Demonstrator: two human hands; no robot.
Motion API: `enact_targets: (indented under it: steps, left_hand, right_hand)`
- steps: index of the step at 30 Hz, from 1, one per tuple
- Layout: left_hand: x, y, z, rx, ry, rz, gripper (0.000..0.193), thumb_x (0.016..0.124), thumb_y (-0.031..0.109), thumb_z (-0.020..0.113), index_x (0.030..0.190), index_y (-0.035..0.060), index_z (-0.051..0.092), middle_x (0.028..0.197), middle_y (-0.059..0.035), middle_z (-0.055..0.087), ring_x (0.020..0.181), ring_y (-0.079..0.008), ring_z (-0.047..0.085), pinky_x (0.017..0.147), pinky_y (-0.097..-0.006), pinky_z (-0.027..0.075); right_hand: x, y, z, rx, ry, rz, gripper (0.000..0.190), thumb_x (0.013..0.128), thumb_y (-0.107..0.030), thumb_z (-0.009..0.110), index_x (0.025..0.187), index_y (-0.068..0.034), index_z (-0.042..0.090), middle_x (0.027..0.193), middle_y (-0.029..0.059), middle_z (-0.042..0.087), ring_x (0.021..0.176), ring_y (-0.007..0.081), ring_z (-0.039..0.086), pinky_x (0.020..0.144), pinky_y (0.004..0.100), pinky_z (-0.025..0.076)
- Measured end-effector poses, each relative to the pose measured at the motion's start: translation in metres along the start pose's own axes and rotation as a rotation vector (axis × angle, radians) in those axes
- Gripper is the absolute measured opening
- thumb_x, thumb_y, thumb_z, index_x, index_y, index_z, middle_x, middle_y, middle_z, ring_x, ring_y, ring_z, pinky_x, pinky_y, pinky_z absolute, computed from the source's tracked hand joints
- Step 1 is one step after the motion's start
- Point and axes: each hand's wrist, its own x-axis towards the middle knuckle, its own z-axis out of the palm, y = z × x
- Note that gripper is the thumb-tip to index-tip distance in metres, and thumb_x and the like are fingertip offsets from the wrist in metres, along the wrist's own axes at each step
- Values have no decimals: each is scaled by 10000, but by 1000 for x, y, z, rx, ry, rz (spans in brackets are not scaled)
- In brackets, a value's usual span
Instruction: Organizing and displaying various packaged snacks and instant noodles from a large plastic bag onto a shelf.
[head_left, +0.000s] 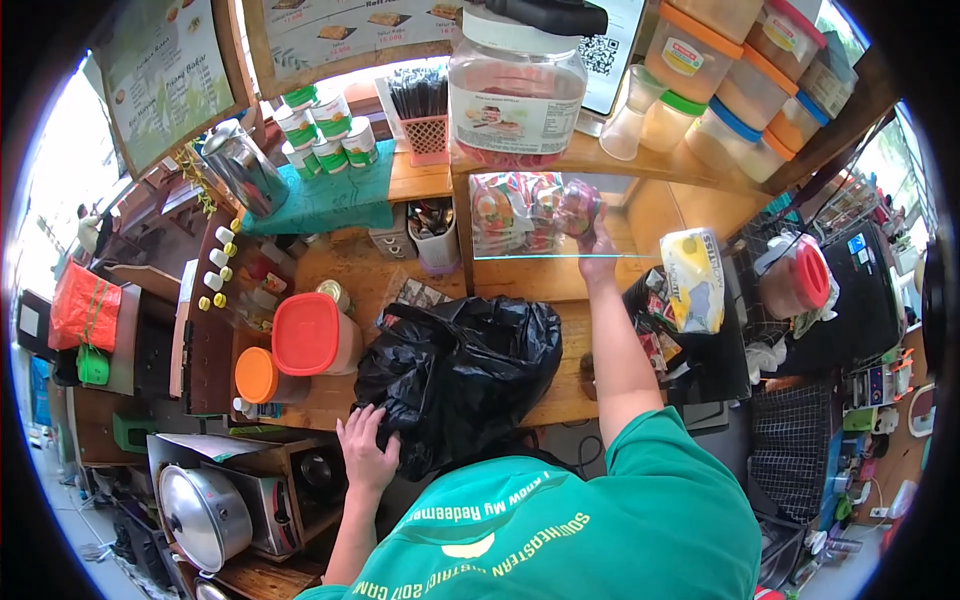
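My right hand (598, 253) reaches into a glass-fronted wooden shelf compartment, its fingers around a colourful plastic-wrapped packet (579, 208). Beside that packet, several similar printed packets (502, 214) are piled inside. Nearer to me, a large black plastic bag (457, 375) slumps over the front of the wooden counter (559, 401). My left hand (367, 446) rests on the bag's lower left side, fingers bent against the plastic; whether it pinches the bag is unclear. The bag's contents are hidden.
Left of the bag stand a red-lidded tub (315, 337) and an orange-lidded jar (259, 376). A tissue pack (691, 281) sits at the right. Above the compartment, a large plastic jar (517, 97) and stacked food containers (690, 60) line the shelf. An aluminium pot (202, 517) is lower left.
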Motion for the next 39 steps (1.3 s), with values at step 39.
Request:
enact_targets:
  steps: [39]
  left_hand:
    - [-6,17,6,18,4,-14,458,742,158,719,1179,55,631,1270,-165,616,1270,-381,492,1141,-634,216]
  right_hand:
    - [45,51,-40,-1048,348,-286,743,1022,-520,415,1395,123,405,1388,323,475,1311,395,457,1103,415,339]
